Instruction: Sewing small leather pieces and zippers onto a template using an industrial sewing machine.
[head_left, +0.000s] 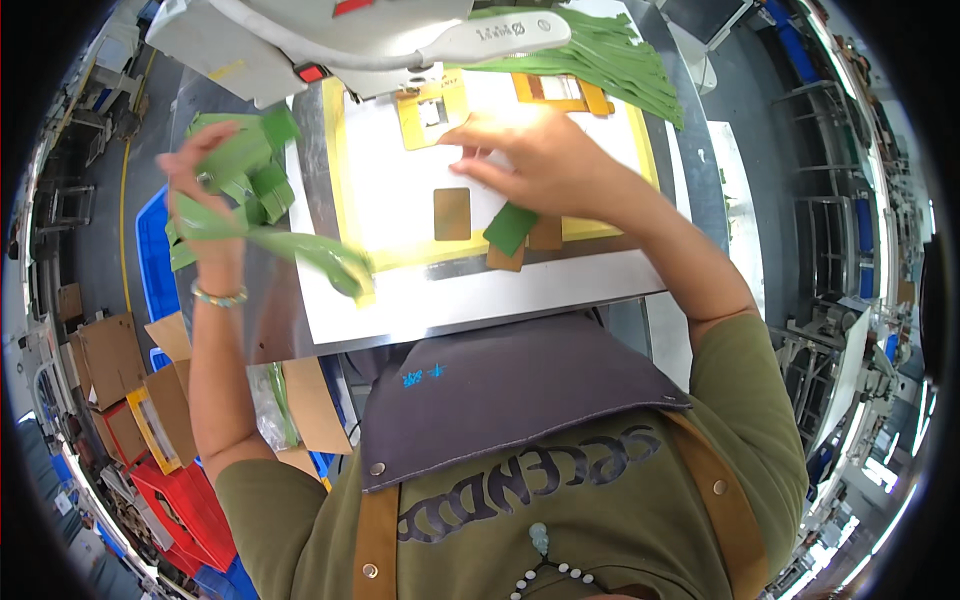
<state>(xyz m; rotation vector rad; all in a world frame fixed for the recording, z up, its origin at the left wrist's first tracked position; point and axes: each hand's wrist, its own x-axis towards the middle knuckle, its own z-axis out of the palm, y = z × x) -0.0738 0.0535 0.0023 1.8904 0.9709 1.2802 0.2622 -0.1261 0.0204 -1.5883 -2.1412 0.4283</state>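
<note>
A green strip (315, 256), blurred, is grasped by the left hand (198, 176) at the left, its loose end trailed toward the near left of the white board (388, 200); the right hand (535, 150) is poised near a yellow plate (412, 128), its grip impossible to tell; a brown card (452, 215) is seen nearer.

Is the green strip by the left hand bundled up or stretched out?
Stretched out: the green strip runs lengthwise away from the left hand, though blurred.
</note>
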